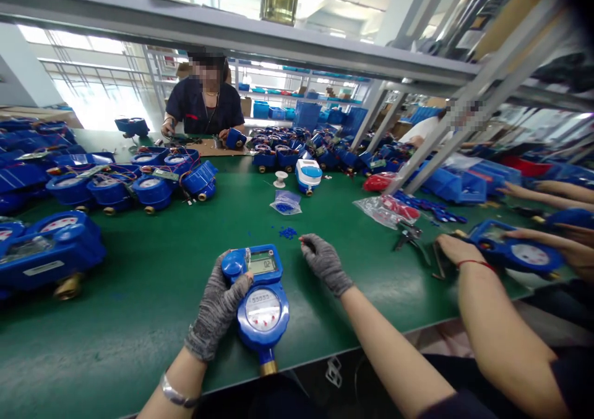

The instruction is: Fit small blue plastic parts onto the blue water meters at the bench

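My left hand [217, 307], in a grey fingerless glove, grips a blue water meter [262, 340] by its left side, thumb beside the lit display. The meter lies face up at the table's near edge, its round dial below the display and a brass fitting pointing towards me. My right hand [326, 264], gloved alike, is apart from the meter, up and to its right. Its fingers are drawn together, and whatever may be between the tips is too small to make out. Just beyond them lies a small pile of blue bits [288, 233]. Behind that is a clear bag of blue pieces [286, 203].
Many blue meters [153, 190] crowd the left and back of the green table [153, 270]. A white-and-blue meter [309, 175] and a white spool [280, 179] stand mid-table. Pliers [412, 238] lie right, near a co-worker's hands on another meter [524, 252]. Another person sits opposite.
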A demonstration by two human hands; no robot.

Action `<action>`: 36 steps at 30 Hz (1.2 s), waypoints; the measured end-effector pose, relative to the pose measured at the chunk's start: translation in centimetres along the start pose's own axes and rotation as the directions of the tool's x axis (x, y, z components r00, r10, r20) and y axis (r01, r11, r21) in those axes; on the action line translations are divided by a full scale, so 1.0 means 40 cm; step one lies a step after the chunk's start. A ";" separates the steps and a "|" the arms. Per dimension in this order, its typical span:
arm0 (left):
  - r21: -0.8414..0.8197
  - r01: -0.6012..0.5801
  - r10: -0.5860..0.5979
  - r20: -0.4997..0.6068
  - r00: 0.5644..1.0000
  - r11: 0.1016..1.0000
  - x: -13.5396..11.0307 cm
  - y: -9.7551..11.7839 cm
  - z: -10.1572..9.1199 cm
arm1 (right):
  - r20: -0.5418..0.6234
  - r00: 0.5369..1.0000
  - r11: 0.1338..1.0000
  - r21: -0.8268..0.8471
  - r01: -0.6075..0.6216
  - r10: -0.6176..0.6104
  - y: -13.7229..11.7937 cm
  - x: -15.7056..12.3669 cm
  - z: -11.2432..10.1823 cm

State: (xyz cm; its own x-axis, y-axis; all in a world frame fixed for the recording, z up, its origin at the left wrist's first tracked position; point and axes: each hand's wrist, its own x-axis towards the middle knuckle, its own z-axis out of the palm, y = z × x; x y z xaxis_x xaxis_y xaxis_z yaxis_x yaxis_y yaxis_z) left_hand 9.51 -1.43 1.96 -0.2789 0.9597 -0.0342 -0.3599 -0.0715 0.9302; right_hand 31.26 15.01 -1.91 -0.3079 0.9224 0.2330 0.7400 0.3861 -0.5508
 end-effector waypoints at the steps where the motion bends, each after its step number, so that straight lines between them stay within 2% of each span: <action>1: -0.001 -0.007 0.007 -0.001 1.000 1.000 0.000 0.000 0.001 | -0.003 1.000 0.999 -0.039 -0.012 0.012 0.024 0.035 0.022; 4: -0.004 -0.004 0.004 0.000 1.000 1.000 0.002 -0.002 0.002 | 0.057 0.998 0.994 -0.102 0.024 -0.019 0.049 0.101 0.059; 8: -0.011 -0.007 0.007 0.011 1.000 1.000 0.006 -0.007 0.001 | 0.119 0.992 0.986 -0.153 0.063 -0.045 0.035 0.130 0.059; 14: 0.025 -0.020 0.020 0.010 1.000 0.999 0.009 -0.006 -0.001 | 0.086 0.996 0.982 -0.185 0.026 -0.010 0.025 0.145 0.059; 17: 0.015 -0.009 0.009 0.011 1.000 1.000 0.005 -0.001 -0.001 | 0.024 1.000 0.988 -0.155 0.005 -0.001 -0.009 0.104 0.028; 19: -0.015 0.014 -0.014 0.042 0.999 1.000 0.002 0.009 -0.001 | -0.035 0.998 0.998 -0.045 0.053 -0.055 -0.062 0.043 -0.013; 21: -0.052 0.061 -0.057 0.085 0.995 0.997 -0.002 0.024 -0.003 | -0.109 0.977 0.963 0.179 0.202 -0.184 -0.139 -0.035 -0.057; 24: -0.042 0.080 -0.076 0.100 0.992 0.996 -0.004 0.051 -0.006 | -0.067 0.906 0.862 0.287 0.418 -0.417 -0.266 -0.143 -0.092; 26: 0.009 0.047 -0.047 0.076 0.996 0.999 -0.003 0.064 -0.009 | -0.005 0.858 0.832 0.242 0.500 -0.514 -0.332 -0.186 -0.084; 28: 0.056 0.025 -0.028 0.055 0.998 0.998 -0.002 0.071 -0.012 | 0.045 0.842 0.836 0.158 0.526 -0.538 -0.372 -0.204 -0.060; 32: 0.091 0.002 -0.006 0.043 0.999 0.996 0.000 0.070 -0.016 | 0.072 0.846 0.848 0.008 0.530 -0.529 -0.401 -0.199 -0.017; 36: 0.115 -0.009 0.006 0.030 1.000 0.993 0.006 0.063 -0.021 | 0.071 0.868 0.864 -0.087 0.496 -0.491 -0.414 -0.196 -0.002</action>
State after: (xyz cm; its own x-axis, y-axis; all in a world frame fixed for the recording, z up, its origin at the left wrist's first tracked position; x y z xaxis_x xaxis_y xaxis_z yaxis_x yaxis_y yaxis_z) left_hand 7.79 -1.59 4.01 -0.2542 0.9670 -0.0179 -0.2524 -0.0484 0.9664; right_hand 21.46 1.39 5.44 -0.6731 0.6112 0.4163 0.5386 0.7909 -0.2905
